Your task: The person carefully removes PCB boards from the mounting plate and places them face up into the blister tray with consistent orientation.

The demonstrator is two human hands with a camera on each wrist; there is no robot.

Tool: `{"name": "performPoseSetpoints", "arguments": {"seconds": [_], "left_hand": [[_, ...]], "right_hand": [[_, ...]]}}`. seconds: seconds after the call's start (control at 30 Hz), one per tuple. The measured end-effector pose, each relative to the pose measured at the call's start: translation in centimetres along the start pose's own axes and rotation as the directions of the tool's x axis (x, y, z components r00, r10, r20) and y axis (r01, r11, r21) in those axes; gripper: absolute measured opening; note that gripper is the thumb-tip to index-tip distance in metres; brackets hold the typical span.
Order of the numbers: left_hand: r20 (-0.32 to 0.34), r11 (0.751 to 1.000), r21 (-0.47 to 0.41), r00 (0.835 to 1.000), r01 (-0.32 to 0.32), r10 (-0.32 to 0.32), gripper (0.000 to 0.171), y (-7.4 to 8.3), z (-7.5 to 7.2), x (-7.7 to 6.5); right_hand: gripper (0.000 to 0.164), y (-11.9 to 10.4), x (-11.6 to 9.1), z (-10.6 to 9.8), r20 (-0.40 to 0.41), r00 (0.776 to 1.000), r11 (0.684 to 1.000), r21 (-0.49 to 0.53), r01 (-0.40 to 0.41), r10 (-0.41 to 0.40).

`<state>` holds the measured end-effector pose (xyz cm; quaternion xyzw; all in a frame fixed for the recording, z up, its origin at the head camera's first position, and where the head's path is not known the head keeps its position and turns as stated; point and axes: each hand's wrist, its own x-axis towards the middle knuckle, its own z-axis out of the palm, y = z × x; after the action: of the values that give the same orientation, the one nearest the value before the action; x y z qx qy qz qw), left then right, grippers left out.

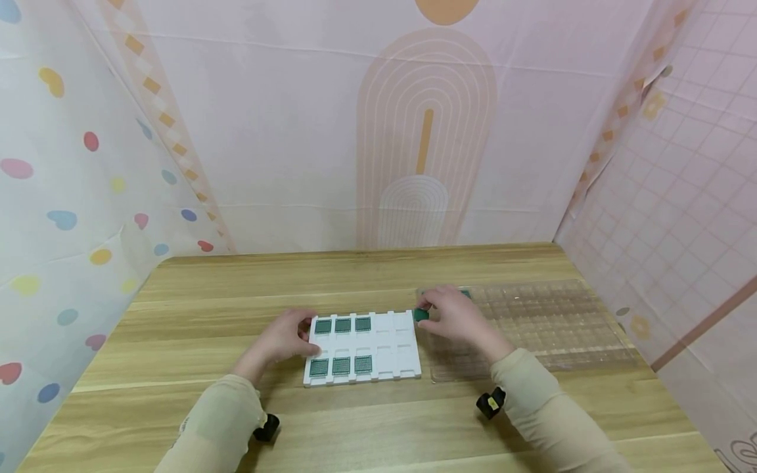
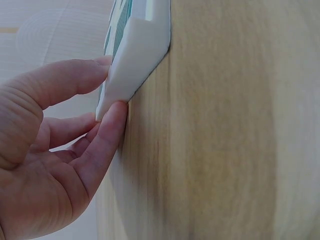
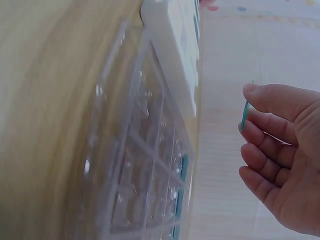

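A white tray with shallow compartments lies on the table, three green circuit boards in its back row and three in its front row, all toward its left side. My left hand grips the tray's left edge; in the left wrist view the thumb is on top and fingers are at the side and below. My right hand pinches one small green circuit board between thumb and fingers, just off the tray's back right corner and above the clear plastic tray.
Inside the clear tray, another green board sits near its back left corner, partly behind the right hand in the head view. Both trays stand on a wooden table. Patterned curtains hang behind and at both sides.
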<state>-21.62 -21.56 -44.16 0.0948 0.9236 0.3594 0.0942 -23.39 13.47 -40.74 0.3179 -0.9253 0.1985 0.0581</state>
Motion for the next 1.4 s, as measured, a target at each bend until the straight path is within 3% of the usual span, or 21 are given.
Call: {"name": "performPoseSetpoints", "arguments": {"seconds": [0.47,1.4], "left_hand": [[-0.004,1.000,0.017,1.000,-0.014,0.014,0.070,-0.1,0.0,0.2],[-0.012,0.999,0.019,1.000,-0.026,0.027,0.070,-0.2,0.1,0.1]], "right_hand": [[0.025,1.5,0.7,-0.3,0.043,0.999,0.997,-0.079,-0.028,0.031],[0.021,3.3,1.5,0.6,0.132,0.987,0.972,-0.228,-0.057,0.089]]}}
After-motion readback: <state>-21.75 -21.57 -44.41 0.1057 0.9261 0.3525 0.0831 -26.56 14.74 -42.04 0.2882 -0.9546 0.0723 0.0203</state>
